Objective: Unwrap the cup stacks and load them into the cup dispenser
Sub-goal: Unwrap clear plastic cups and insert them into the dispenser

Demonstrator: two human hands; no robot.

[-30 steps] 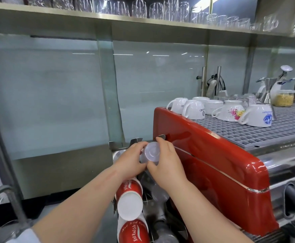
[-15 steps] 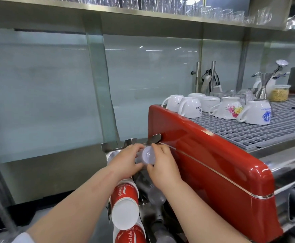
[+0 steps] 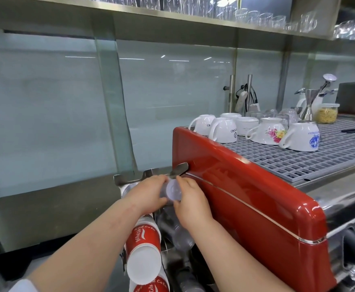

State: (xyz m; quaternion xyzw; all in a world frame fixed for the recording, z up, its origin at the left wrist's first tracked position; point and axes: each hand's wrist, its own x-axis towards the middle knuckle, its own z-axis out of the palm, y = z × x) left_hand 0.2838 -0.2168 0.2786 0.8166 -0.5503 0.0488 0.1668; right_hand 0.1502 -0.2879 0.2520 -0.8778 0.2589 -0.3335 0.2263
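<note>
Both my hands hold a stack of clear plastic cups (image 3: pixel 173 191) at the top slot of the cup dispenser (image 3: pixel 130 180), just beside the red espresso machine (image 3: pixel 246 186). My left hand (image 3: pixel 146 193) curls round the stack's left side; my right hand (image 3: pixel 190 204) pinches its right edge with thumb and fingertips.

Change noted: against the frames of a second ago, the stack sits lower and closer to the slot's metal brackets. I judge insertion is under way, not finished.

Orientation: the closed base faces me, so the long axis runs away from me into the dispenser, mouths leading.

Below, a column of red paper cups (image 3: pixel 143 249) already occupies a neighbouring slot, bases outward.
</note>
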